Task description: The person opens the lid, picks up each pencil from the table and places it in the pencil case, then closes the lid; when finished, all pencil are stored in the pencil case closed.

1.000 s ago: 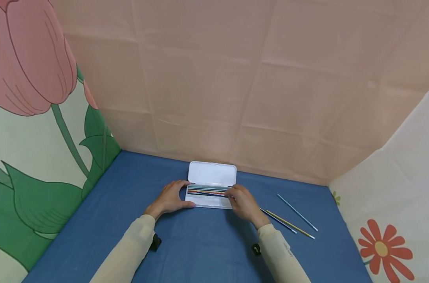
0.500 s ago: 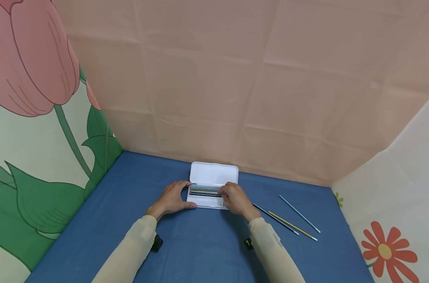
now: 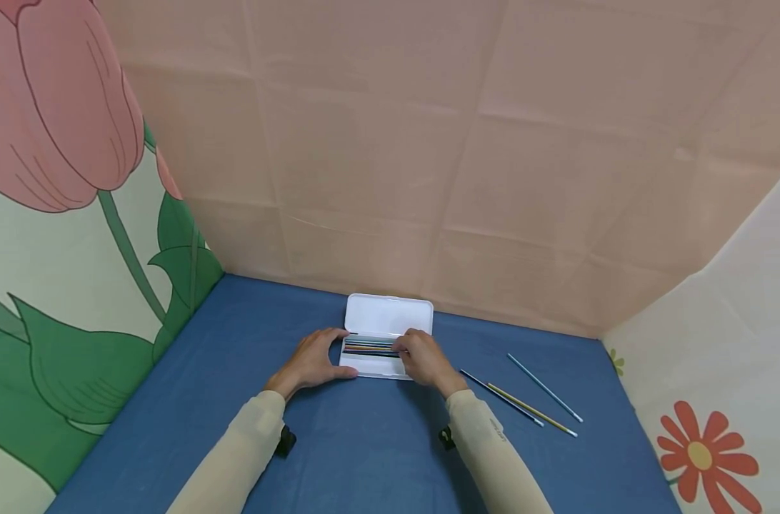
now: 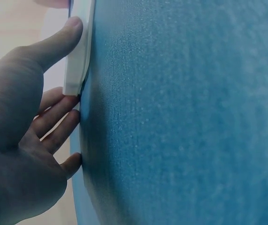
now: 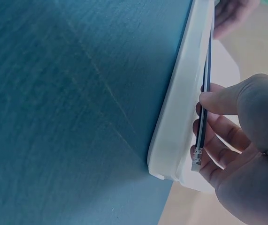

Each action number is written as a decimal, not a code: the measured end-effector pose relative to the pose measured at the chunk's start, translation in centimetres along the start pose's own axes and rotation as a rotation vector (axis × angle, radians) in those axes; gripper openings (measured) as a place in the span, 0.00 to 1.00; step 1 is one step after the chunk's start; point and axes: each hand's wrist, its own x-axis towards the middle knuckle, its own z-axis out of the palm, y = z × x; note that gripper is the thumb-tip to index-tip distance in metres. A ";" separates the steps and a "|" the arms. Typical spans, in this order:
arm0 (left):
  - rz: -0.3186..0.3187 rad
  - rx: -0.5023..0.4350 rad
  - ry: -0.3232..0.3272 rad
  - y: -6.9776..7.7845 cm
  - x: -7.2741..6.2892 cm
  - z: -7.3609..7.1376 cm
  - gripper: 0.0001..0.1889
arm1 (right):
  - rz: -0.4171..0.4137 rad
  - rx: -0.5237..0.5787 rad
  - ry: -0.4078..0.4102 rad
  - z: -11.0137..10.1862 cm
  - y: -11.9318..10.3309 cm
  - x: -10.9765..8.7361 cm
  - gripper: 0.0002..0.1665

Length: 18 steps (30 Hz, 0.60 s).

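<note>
A white pencil case point(image 3: 373, 367) lies with its lid raised, and a row of pencils point(image 3: 367, 344) lies inside. My left hand point(image 3: 308, 363) holds the case's left end, thumb on the near wall point(image 4: 80, 51) and fingers toward the far side. Over the case's right part, my right hand point(image 3: 423, 358) pinches a dark pencil point(image 5: 201, 136) with pale stripes between thumb and fingers. That pencil's white eraser end point(image 5: 196, 167) points back along the palm in the right wrist view. Its far end runs along the case toward the left hand.
Right of the case, three loose pencils lie on the blue tabletop point(image 3: 358, 457): a dark one point(image 3: 512, 404), a yellow one point(image 3: 538, 412) and a light blue one point(image 3: 544, 387). A beige backdrop point(image 3: 364, 178) rises behind the table, with flower-printed panels at both sides.
My right hand has moved left with the dark pencil, farther over the case. The left hand keeps its hold on the case's left end. The loose pencils stay put.
</note>
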 end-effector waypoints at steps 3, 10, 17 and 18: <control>0.000 -0.002 0.001 0.1 0.0 0.0 0.48 | -0.002 -0.010 -0.004 0.2 0.0 0.1 0.12; 0.004 -0.005 0.005 0.1 0.0 -0.1 0.48 | -0.004 -0.004 -0.009 0.3 0.1 0.1 0.13; 0.003 -0.003 0.001 0.2 -0.1 -0.1 0.48 | 0.011 0.007 -0.050 0.2 0.2 0.1 0.14; 0.002 -0.003 0.001 0.2 -0.1 -0.1 0.48 | 0.015 0.010 -0.057 0.2 0.2 0.1 0.14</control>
